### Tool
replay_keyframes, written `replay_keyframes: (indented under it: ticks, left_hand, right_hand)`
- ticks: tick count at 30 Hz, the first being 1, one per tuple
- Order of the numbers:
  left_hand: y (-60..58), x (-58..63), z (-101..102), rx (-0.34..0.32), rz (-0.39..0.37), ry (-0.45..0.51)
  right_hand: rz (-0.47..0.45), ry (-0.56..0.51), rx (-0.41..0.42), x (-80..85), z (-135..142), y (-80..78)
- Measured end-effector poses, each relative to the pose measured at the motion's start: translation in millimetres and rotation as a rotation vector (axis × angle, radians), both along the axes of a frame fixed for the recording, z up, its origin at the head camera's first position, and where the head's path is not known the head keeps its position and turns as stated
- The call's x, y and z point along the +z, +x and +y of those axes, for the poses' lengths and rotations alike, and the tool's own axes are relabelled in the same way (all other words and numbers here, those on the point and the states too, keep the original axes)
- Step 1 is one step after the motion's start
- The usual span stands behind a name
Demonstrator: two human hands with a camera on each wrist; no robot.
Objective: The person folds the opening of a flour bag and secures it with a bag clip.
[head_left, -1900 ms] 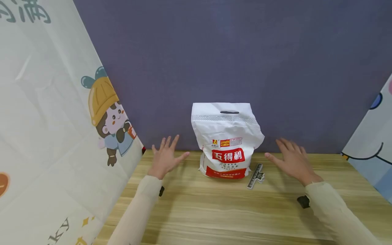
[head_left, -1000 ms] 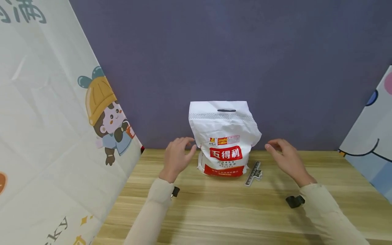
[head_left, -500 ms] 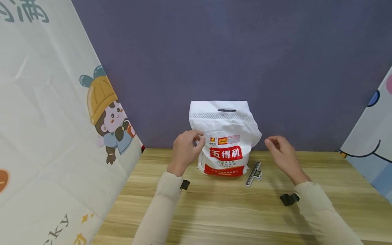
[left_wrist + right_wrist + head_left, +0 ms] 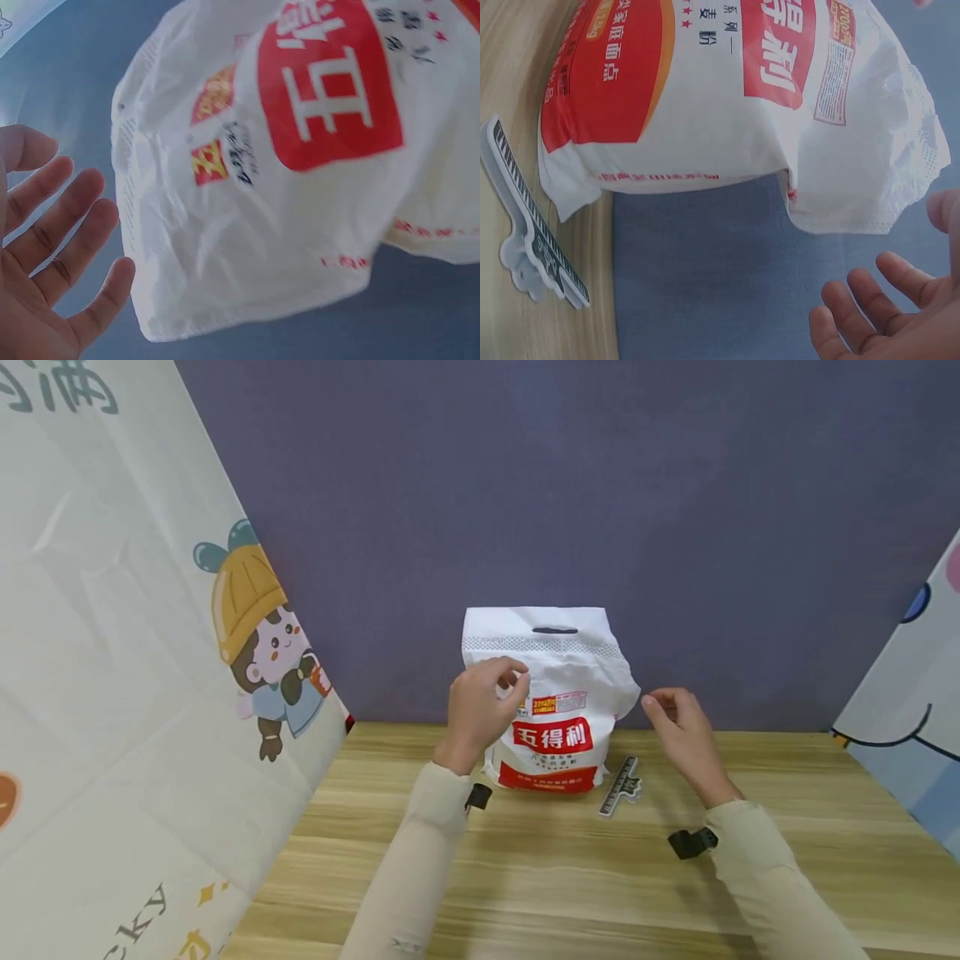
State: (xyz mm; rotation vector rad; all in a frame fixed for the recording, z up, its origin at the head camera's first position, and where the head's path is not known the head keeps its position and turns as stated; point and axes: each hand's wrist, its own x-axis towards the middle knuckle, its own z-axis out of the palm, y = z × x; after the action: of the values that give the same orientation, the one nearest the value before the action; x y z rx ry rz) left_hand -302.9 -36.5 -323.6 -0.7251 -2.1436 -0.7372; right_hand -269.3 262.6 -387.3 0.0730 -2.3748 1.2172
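Observation:
A white flour bag (image 4: 555,681) with red panels and a handle slot stands upright near the table's middle. My left hand (image 4: 480,706) hovers before the bag's upper left side in the head view, hiding part of its print. In the left wrist view its loosely bent fingers (image 4: 67,225) lie beside the bag's top edge, with nothing in them. Off the bag's right side is my right hand (image 4: 682,731), also holding nothing; the right wrist view has its spread fingers (image 4: 862,300) apart from the top corner. A black-and-white clip (image 4: 621,787) lies right of the bag.
The wooden table (image 4: 570,885) meets a purple-grey back panel (image 4: 675,527) just behind the bag. Printed white sheets with cartoon figures cover the left wall (image 4: 112,635) and the right wall (image 4: 900,685). A black wrist camera (image 4: 692,843) hangs under the right forearm.
From wide apart, both hands have come inward; the left rose to overlap the bag's upper left, the right drew nearer its right side. Their spread fingers have bent. Bag and clip stay put.

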Motion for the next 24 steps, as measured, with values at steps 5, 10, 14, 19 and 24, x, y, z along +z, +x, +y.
replay_keyframes:
  ticks: [5,10,14,19,24]
  left_hand:
    - [-3.1,10.2,9,-0.003,0.007,-0.002]
    - [-7.1,18.3,15,-0.015,-0.002,-0.014]
    - [-11.3,23.3,19,-0.003,-0.016,-0.035]
    - [-17.2,29.2,28,0.006,-0.03,-0.053]
    - [-25.1,33.2,37,0.058,0.012,-0.141]
  right_hand:
    - [-0.018,-0.037,0.0,1.4,-7,-2.5]
    - [-0.046,-0.07,0.012,2.7,-11,-4.8]
    - [-0.055,-0.088,0.028,4.7,-14,-8.5]
    - [-0.073,-0.132,0.034,8.9,-18,-14.3]
    - [-0.098,-0.174,0.023,11.5,-19,-16.8]
